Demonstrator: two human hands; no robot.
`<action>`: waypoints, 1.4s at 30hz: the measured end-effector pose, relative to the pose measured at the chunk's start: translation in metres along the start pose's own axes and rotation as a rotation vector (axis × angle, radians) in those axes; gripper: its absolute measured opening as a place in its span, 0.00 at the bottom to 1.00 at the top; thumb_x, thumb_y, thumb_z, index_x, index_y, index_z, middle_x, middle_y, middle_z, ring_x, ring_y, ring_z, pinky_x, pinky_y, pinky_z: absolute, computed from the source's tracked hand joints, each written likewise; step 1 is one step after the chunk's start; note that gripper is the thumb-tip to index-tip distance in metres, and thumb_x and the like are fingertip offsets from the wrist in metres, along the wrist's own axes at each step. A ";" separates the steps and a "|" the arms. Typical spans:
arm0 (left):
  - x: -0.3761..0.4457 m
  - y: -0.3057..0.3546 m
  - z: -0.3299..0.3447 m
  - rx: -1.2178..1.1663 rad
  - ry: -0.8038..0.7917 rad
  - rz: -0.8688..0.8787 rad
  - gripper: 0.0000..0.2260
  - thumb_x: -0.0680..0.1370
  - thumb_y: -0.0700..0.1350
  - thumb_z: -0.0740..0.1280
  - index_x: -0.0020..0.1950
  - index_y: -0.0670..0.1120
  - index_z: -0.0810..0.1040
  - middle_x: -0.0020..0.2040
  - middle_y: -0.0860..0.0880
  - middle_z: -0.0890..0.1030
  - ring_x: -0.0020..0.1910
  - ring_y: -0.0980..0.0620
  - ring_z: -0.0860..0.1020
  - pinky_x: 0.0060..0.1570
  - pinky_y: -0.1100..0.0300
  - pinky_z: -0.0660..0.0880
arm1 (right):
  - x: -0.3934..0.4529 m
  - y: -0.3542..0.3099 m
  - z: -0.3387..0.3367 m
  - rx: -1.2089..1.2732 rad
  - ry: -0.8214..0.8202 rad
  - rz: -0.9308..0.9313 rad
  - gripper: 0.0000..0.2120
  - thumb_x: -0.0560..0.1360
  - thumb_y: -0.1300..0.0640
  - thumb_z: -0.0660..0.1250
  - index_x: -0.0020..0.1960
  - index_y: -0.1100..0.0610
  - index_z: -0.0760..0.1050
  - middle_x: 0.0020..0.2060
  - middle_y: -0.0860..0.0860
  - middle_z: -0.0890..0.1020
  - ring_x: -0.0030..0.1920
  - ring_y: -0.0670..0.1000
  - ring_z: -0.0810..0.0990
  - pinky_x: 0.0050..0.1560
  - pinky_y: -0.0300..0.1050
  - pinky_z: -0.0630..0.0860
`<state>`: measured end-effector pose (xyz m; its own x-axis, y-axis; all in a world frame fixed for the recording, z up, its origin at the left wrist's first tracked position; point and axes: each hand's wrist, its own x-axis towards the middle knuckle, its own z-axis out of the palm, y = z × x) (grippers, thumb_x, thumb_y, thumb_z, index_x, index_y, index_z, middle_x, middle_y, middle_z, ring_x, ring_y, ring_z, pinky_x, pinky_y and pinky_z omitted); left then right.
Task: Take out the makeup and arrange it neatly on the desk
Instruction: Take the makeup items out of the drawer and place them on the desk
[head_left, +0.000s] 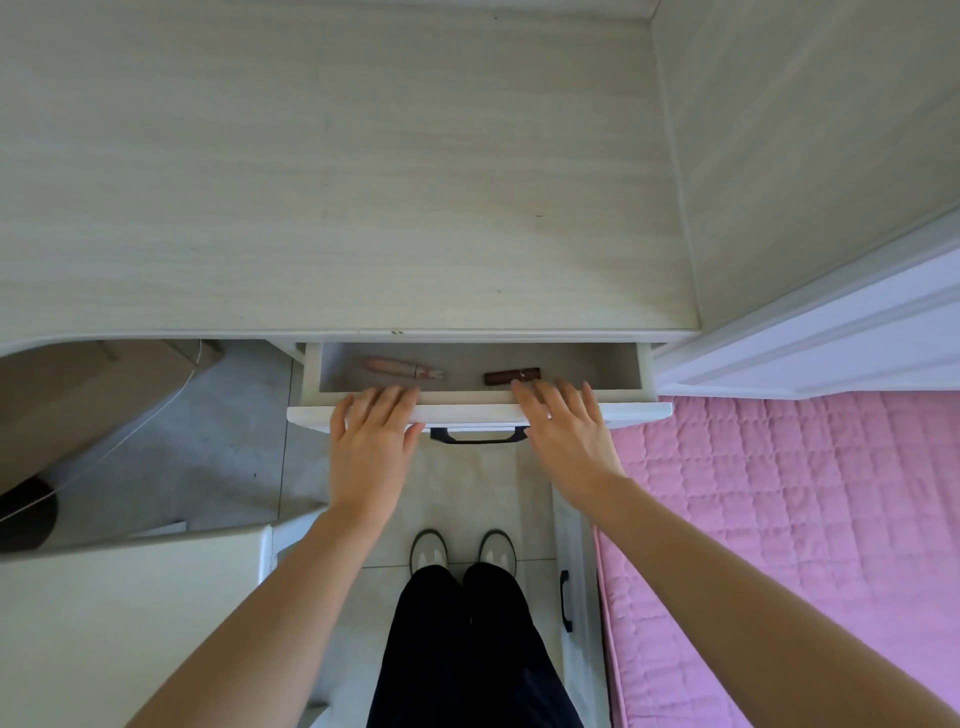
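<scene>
Reaching into the partly open drawer (478, 410) is the step in hand, judged from how both hands lie over its front edge. The left hand (371, 441) is held flat, its fingers (387, 397) straight and close together, holding nothing, just short of a pink makeup tube (402, 368) that lies on the drawer floor. The right hand (563, 434) is likewise spread and empty, its fingers (524, 392) nearly touching a brown lipstick (511, 376); whether contact is made cannot be told. The two pieces lie well apart, each on its side.

Only a narrow strip of the drawer is exposed under the table (332, 171), so more makeup may be hidden further back; the drawer would be better pulled out by its dark handle (475, 437) before anything is lifted. Each tube should be pinched across its width, since a round body is likely to roll away when nudged endwise. Once raised, the pieces should be laid side by side on the table top.
</scene>
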<state>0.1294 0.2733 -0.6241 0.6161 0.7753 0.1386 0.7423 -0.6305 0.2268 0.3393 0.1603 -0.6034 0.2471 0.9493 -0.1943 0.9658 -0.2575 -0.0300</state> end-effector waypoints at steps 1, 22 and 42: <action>-0.002 0.000 -0.001 0.009 -0.007 0.004 0.15 0.76 0.46 0.69 0.62 0.45 0.77 0.56 0.50 0.80 0.58 0.45 0.75 0.64 0.47 0.66 | -0.002 0.001 -0.002 0.002 -0.004 0.003 0.37 0.59 0.67 0.76 0.67 0.58 0.72 0.55 0.57 0.79 0.55 0.62 0.78 0.61 0.64 0.72; -0.090 0.016 -0.042 0.036 -0.261 0.075 0.19 0.60 0.46 0.82 0.49 0.47 0.84 0.44 0.52 0.84 0.43 0.47 0.80 0.46 0.54 0.77 | -0.100 -0.022 -0.013 0.081 -0.304 -0.037 0.38 0.66 0.68 0.69 0.72 0.50 0.62 0.63 0.52 0.71 0.61 0.58 0.71 0.61 0.55 0.69; -0.142 0.024 -0.047 -0.038 -0.230 0.005 0.10 0.72 0.52 0.71 0.47 0.47 0.84 0.45 0.52 0.85 0.45 0.48 0.81 0.50 0.52 0.76 | -0.132 -0.019 -0.004 0.249 -0.389 -0.100 0.18 0.80 0.52 0.60 0.69 0.53 0.68 0.63 0.51 0.73 0.61 0.55 0.71 0.59 0.49 0.72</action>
<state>0.0473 0.1500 -0.5933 0.6669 0.7406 -0.0824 0.7312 -0.6291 0.2637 0.2888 0.0409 -0.5729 0.0605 0.8459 -0.5300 0.9232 -0.2493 -0.2925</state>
